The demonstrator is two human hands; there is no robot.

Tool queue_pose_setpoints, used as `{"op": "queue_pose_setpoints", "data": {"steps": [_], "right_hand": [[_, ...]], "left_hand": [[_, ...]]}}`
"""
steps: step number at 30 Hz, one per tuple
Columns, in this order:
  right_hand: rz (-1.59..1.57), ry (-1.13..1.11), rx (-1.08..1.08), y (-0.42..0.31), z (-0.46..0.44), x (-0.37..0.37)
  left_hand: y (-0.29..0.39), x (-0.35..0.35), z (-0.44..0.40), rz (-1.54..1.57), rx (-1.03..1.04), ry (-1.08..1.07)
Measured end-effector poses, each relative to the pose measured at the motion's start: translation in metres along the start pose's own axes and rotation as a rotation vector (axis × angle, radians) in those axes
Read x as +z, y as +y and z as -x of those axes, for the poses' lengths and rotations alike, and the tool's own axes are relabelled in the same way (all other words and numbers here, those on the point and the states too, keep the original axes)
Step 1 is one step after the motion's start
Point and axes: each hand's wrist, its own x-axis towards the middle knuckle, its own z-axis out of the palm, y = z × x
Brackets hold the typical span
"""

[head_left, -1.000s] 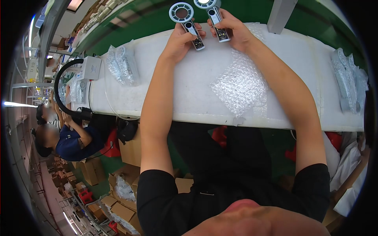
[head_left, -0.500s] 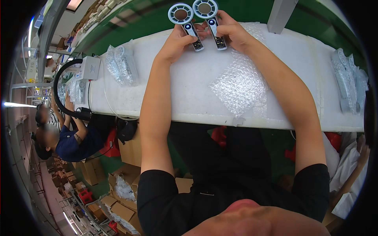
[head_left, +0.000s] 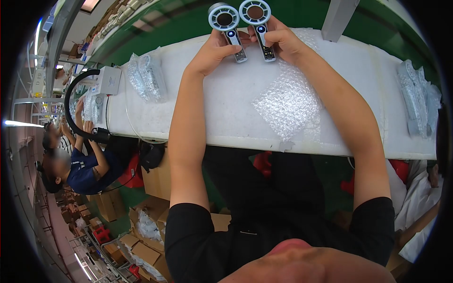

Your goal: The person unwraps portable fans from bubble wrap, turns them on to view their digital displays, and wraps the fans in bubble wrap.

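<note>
Both devices (head_left: 231,36) (head_left: 261,30) shifted right, heads (head_left: 223,19) (head_left: 255,12) beyond left hand (head_left: 215,50) and right hand (head_left: 286,43) gripping them.

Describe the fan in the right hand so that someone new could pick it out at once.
Find the white table and look up to its far edge. There the right hand holds the right fan, thumb on its handle. Its brown centre disc sets it apart from the left fan beside it, whose centre looks darker.
</note>
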Motion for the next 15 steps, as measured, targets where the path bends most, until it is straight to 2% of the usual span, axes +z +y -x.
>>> {"op": "queue_pose_setpoints", "data": {"steps": [13,15], "right_hand": [[0.015,0.005,-0.022,-0.0005,0.0015,0.0],[0.043,0.052,-0.147,-0.0024,0.0013,0.005]], "left_hand": [[0.002,0.0024,0.0021,0.012,-0.031,0.033],[0.0001,0.0015,0.0021,0.012,-0.033,0.013]]}}
